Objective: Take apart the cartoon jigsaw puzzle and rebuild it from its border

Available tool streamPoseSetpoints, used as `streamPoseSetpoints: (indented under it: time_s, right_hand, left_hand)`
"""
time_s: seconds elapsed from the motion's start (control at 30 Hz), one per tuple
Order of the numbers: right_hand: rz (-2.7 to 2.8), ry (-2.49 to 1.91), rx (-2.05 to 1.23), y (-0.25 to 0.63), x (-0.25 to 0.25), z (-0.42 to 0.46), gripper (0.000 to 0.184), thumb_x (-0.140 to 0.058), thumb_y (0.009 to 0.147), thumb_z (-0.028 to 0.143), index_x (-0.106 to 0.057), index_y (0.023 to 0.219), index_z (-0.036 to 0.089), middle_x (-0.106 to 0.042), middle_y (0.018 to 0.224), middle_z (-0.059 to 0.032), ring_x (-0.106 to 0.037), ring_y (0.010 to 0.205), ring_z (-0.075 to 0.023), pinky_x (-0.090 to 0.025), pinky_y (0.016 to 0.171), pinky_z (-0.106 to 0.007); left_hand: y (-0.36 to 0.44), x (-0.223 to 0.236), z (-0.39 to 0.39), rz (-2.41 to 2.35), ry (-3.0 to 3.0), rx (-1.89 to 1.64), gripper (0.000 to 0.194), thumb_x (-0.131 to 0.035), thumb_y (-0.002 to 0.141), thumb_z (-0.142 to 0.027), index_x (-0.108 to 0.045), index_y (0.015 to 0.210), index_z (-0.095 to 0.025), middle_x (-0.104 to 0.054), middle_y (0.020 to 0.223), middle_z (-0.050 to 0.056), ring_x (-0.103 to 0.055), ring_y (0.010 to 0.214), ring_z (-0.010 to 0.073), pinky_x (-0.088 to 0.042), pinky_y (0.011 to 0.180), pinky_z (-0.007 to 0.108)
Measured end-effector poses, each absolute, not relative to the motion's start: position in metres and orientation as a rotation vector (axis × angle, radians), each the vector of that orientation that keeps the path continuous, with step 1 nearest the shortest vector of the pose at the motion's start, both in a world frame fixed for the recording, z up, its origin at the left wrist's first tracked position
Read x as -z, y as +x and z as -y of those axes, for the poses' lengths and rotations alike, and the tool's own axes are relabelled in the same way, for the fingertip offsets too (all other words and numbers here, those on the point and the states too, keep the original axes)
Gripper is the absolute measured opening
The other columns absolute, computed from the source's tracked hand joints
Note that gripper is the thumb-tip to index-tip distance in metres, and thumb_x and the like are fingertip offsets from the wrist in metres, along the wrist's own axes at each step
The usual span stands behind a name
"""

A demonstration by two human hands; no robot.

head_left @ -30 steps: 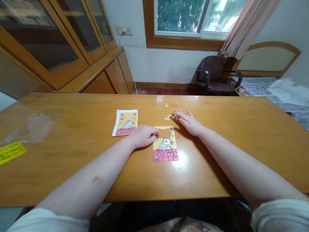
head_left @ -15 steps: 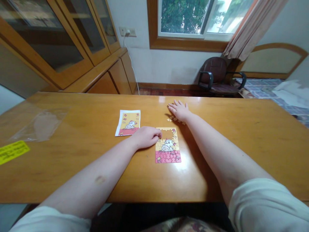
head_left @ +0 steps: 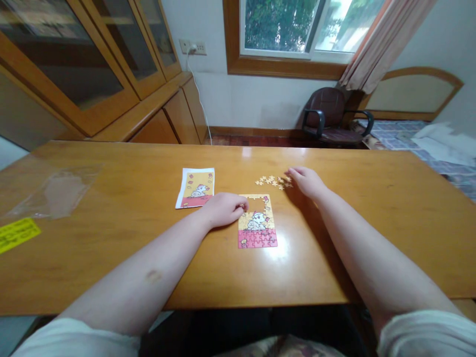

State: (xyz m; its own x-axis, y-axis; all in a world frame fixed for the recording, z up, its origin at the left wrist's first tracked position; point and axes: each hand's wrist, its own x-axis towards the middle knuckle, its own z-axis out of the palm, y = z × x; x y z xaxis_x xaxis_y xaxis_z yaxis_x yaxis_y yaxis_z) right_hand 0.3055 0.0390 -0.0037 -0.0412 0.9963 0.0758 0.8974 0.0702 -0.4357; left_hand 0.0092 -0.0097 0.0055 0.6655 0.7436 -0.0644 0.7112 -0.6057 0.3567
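Right hand (head_left: 305,182) now at R edge of loose pieces (head_left: 274,182), fingers curled, was flat over them 0.5 s ago; grip on a piece: can't tell. L hand (head_left: 225,209) unchanged, fingers bent on puzzle (head_left: 257,225) upper L edge, R of picture sheet (head_left: 196,188).

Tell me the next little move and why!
Probably the right hand should draw one small, knobbly yellow jigsaw piece towards the flat, rectangular yellow-and-pink puzzle: loose pieces lie beside the fingers, and the puzzle's upper part has a gap.
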Motion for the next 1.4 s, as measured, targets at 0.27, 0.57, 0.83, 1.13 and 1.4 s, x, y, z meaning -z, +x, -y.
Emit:
streamPoseSetpoints:
  time_s: [0.27, 0.57, 0.83, 1.13, 1.4]
  right_hand:
    - [2.173, -1.918, -0.128, 0.316, 0.003, -0.011, 0.023, -0.056, 0.087, 0.028, -0.075, 0.097, 0.021, -0.072, 0.098, -0.0077, -0.065, 0.091, -0.0214, -0.047, 0.08, -0.029]
    - [2.234, -1.947, -0.215, 0.316, 0.005, -0.013, 0.017, -0.062, 0.084, 0.029, -0.076, 0.089, 0.022, -0.072, 0.092, -0.0056, -0.064, 0.083, -0.0202, -0.047, 0.072, -0.028]
    - [2.161, -1.972, -0.372, 0.311, -0.002, -0.007, 0.01, -0.066, 0.077, 0.022, -0.074, 0.083, 0.024, -0.074, 0.086, -0.0022, -0.065, 0.078, -0.0185, -0.046, 0.067, -0.026]
    - [2.162, -1.742, -0.458, 0.286, -0.013, 0.009, 0.009, -0.066, 0.08, 0.025, -0.075, 0.081, 0.025, -0.073, 0.085, -0.003, -0.065, 0.078, -0.0194, -0.049, 0.07, -0.03]
    - [2.259, -1.452, -0.72, 0.23, -0.005, 0.024, 0.015, -0.063, 0.085, 0.021, -0.077, 0.092, 0.025, -0.075, 0.093, -0.0031, -0.067, 0.087, -0.019, -0.05, 0.079, -0.031]
  left_hand:
    - [0.007, -0.005, 0.009, -1.173, 2.495, -0.171, 0.025, -0.046, 0.083, -0.02, -0.07, 0.092, -0.023, -0.074, 0.09, 0.001, -0.066, 0.081, 0.0186, -0.044, 0.07, 0.028]
    - [0.005, -0.005, 0.01, -1.203, 2.45, -0.242, 0.026, -0.045, 0.083, -0.018, -0.07, 0.092, -0.023, -0.074, 0.094, 0.001, -0.066, 0.086, 0.0185, -0.047, 0.076, 0.03]
    - [0.005, -0.007, 0.011, -1.217, 2.442, -0.25, 0.026, -0.046, 0.082, -0.019, -0.07, 0.092, -0.022, -0.074, 0.092, 0.002, -0.066, 0.083, 0.0186, -0.047, 0.074, 0.03]
    - [0.007, -0.004, 0.008, -1.22, 2.442, -0.237, 0.027, -0.045, 0.084, -0.02, -0.07, 0.093, -0.023, -0.074, 0.095, 0.002, -0.066, 0.086, 0.0189, -0.047, 0.075, 0.031]
    - [0.009, -0.006, 0.009, -1.267, 2.42, -0.251, 0.027, -0.045, 0.084, -0.021, -0.07, 0.093, -0.024, -0.074, 0.092, 0.001, -0.065, 0.082, 0.0186, -0.045, 0.072, 0.029]
